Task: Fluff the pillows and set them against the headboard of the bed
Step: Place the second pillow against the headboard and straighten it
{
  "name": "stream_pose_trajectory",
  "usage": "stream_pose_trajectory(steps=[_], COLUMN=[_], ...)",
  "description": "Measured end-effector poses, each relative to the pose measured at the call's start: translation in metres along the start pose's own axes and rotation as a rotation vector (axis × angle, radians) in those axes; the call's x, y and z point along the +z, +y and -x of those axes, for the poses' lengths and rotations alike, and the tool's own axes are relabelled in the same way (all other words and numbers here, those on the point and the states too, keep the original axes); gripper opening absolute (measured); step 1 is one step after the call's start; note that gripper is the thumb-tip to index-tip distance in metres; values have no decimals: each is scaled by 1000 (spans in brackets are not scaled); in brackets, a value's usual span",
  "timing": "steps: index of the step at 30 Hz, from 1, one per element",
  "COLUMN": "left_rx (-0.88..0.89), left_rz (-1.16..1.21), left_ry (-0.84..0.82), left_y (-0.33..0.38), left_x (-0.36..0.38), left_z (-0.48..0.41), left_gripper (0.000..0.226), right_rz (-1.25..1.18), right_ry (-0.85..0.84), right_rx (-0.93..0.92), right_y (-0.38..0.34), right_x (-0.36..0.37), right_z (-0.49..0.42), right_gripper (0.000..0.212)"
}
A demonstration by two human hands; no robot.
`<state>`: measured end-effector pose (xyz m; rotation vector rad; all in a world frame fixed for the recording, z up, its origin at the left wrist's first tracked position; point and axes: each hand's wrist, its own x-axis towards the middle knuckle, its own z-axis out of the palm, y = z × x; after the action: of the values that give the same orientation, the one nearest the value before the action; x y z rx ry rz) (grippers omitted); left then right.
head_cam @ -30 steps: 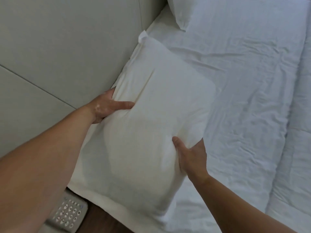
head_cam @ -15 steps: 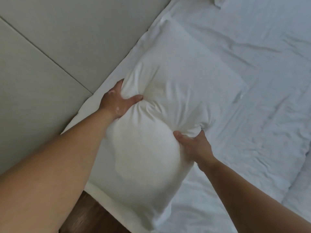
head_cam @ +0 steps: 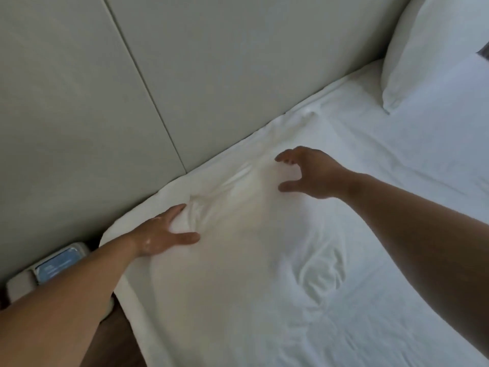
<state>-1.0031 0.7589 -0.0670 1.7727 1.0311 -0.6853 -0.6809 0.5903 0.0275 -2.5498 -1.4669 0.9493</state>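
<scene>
Head view, single frame, blurred by motion.

Item: pillow [head_cam: 238,247], white, lying flat on the bed [head_cam: 397,181] at its near corner, long edge close along the headboard [head_cam: 211,75]. Not propped; it lies down, not leaning. Creases gather near its left edge.

Item: left hand [head_cam: 164,231], fingers spread, thumb apart, pressed into the pillow's left edge. Fabric bunches under the fingers, but whether they pinch it or only push cannot be told.

Item: right hand [head_cam: 307,173], wide, fingers curled like a claw, poised over the pillow's upper part. Holding nothing; contact with the cloth is uncertain because of blur.

Item: second pillow [head_cam: 412,54], upper right, leaning against the headboard, partly cut off by the frame.

Item: phone [head_cam: 57,266], on a low surface beside the bed, left of the left arm, half covered by that arm.

Risks, as judged: the pillow lies near the bed's corner, so a hard push from the right hand could slide it off toward the phone. A one-sided squeeze would leave the filling lumped. Stood up without a firm base, it would likely slump forward.

Unclear: white on white hides the pillow's lower and right edges against the sheet. The gap between pillow and headboard cannot be read. The bed runs out of frame on the right.
</scene>
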Motion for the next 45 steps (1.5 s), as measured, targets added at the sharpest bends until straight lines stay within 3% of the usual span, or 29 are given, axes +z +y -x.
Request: stream_pose_trajectory(steps=[4,9,14,20,25,29,38,45], left_rx=[-16,53,48,65,117,172,242,281], left_rz=[15,88,113,122,149,67,-125,-246], left_ry=[-95,-165,-154,-91,-76,4,277,476], left_y=[-21,-38,-44,-42,-38,-31,18,56], left_x=[-8,-10,-7,-3,-9,-19,-78,-142], left_z=[-19,-33,-44,-38,-14,11,83,113], left_gripper=[130,104,99,80,47,34,30,29], right_rz=[30,265,534,427,418,352,296,252], right_ry=[-219,-534,-665,-517,-450,-373,-135,61], right_rx=[-13,8,30,104,34,30,70,38], right_y=[-8,-5,4,10,4,6,-15,-32], right_x=[-12,-17,-9,12,-2,-29,-105,-144], right_z=[-74,-141,-179,-167,-141,-109,-54,-69], right_gripper=[86,103,123,124,62,45,72,88])
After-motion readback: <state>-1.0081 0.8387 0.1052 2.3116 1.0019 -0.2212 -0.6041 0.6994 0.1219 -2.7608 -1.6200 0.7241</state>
